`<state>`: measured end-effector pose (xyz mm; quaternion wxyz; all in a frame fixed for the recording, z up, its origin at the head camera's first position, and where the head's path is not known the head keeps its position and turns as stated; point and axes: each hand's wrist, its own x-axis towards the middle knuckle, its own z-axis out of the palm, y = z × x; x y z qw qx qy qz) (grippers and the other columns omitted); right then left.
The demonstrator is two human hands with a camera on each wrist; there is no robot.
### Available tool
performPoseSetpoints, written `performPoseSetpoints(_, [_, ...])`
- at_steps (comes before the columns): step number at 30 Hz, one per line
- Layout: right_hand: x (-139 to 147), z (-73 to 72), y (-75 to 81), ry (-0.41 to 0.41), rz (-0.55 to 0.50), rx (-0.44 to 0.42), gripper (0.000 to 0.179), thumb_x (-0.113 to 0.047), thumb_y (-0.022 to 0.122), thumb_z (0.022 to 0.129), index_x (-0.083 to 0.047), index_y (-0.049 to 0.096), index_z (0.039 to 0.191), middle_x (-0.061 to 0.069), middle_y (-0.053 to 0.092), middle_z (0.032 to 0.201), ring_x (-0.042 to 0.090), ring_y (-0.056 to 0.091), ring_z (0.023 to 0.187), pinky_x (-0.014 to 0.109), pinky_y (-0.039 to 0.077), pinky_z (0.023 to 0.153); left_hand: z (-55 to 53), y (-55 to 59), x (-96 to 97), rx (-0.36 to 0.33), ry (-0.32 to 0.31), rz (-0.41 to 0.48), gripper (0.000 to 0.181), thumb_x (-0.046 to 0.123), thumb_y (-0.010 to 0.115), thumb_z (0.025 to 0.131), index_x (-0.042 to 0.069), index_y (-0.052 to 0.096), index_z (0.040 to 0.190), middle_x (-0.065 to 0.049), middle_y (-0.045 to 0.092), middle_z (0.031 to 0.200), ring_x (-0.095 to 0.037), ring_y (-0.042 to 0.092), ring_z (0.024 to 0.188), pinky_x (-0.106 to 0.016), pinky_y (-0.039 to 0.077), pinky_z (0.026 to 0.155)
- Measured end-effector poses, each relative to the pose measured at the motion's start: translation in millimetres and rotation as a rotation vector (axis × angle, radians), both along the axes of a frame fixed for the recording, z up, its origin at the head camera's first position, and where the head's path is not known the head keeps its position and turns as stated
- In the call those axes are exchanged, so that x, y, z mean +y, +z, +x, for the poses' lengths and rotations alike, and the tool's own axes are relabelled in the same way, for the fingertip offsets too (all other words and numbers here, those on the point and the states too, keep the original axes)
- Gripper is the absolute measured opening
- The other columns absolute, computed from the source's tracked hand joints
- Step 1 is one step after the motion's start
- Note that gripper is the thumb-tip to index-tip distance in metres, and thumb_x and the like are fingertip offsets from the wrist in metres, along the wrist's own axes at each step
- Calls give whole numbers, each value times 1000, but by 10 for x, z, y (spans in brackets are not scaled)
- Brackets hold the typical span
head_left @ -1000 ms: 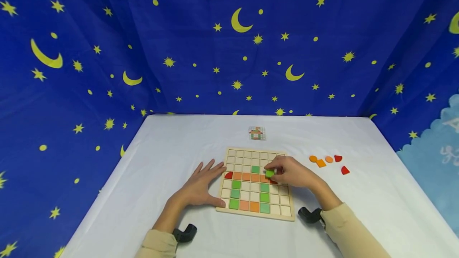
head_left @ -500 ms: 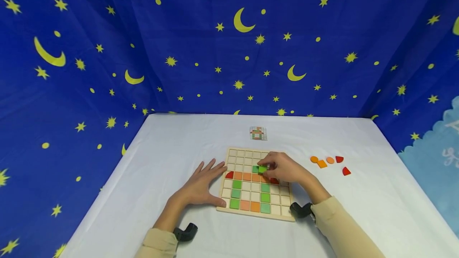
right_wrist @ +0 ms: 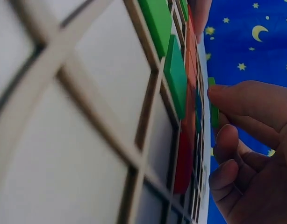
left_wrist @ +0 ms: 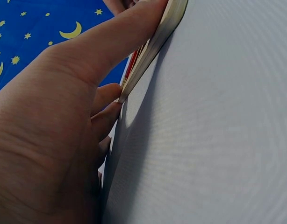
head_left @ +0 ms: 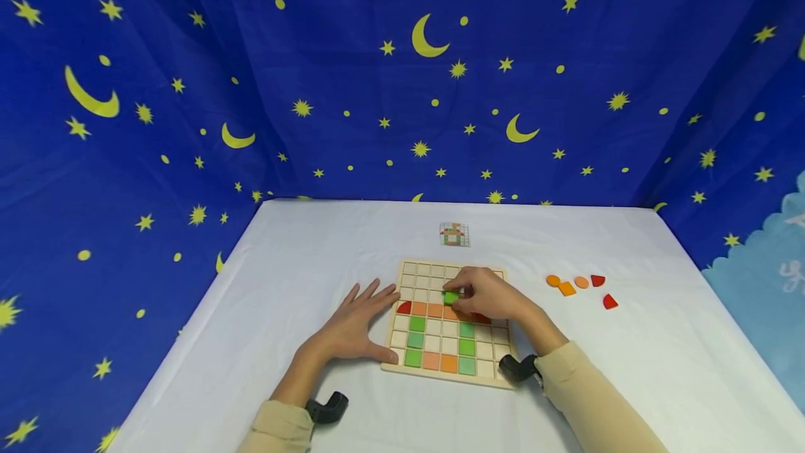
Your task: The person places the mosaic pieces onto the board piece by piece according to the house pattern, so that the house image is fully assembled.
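Note:
A bright green square tile is pinched between the thumb and fingers of my right hand, over the upper middle of the wooden grid board. In the right wrist view the green tile stands edge-on, apart from the board surface. Below it runs a row of orange tiles, with a red quarter-round tile at the left end; another at the right is partly hidden by my right hand. Green tiles form two columns underneath. My left hand rests with spread fingers against the board's left edge.
A small pattern card lies behind the board. Loose tiles lie to the right: an orange circle, an orange square, a light orange circle and two red quarter-rounds. A starry blue curtain rises behind the table.
My right hand has moved left with the green tile, which now covers the teal-green tile that showed above the orange row. The left hand has stayed in place on the board's edge.

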<state>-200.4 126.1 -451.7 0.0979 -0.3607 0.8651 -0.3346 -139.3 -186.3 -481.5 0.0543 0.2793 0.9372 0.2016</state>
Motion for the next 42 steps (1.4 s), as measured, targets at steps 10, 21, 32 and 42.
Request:
performPoseSetpoints(10, [-153,-34,-7,-27,38,19,33,-17,72,87,-9,69,119,-3,65,108,13,59,95,32,51,78,-9,-14,2,15,-8,0,116,84,65,58,23,33,151,7,21,157,-22,7,145,-47,2,116])
performPoseSetpoints(21, [-280,-75,-49,-7,46,42,32,-18,73,86,-10,70,117,-1,66,106,13,58,91,31,51,77,-4,-21,-5,8,-5,7,116,84,65,58,23,32,151,7,22,157,-22,7,145,-47,2,116])
performPoseSetpoints(32, [-298,-64,-84,-43,31,37,30,-17,74,85,-12,72,115,-1,63,103,14,58,85,32,50,75,-4,-14,-4,8,-10,13,116,83,65,58,22,33,151,6,22,157,-24,8,145,-49,2,116])
performPoseSetpoints(42, [-275,-66,-64,-49,30,48,28,-18,74,85,-13,73,112,-3,65,102,14,59,90,32,50,78,2,-4,10,2,0,5,116,83,66,58,23,33,151,7,22,157,-22,8,145,-47,2,116])
